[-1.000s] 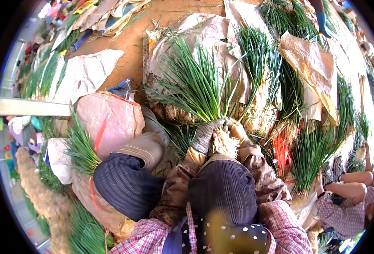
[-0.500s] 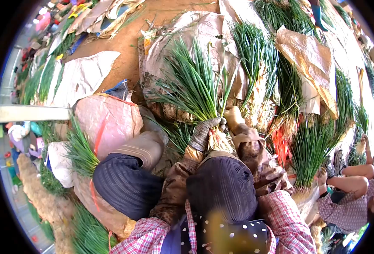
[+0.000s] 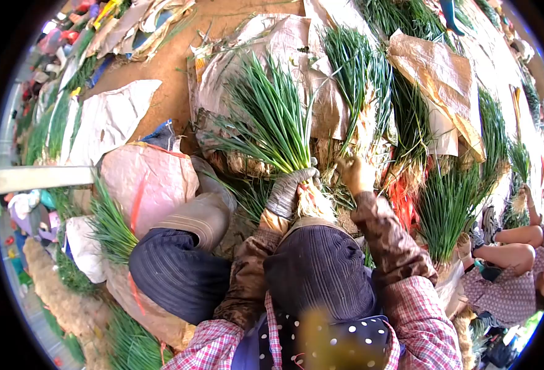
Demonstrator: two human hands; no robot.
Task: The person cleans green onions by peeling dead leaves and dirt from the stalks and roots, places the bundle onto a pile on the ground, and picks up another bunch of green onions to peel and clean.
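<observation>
Right hand (image 3: 356, 175) was moved off green bunch (image 3: 284, 126), nearest piled roots (image 3: 365, 126) ahead | bunch squeezed by left hand (image 3: 289, 192), leaves (image 3: 262, 95) forward | right pinch: can't tell

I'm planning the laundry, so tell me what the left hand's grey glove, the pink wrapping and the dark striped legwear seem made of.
Grey glove on the left hand: perhaps rubber-coated, dull sheen; wrinkled surface.
Pink wrapping: likely woven plastic, possibly paper, mostly matte; crinkled, weave too fine to tell.
Dark striped legwear: apparently cloth, matte; fine stripes follow the knee.
</observation>
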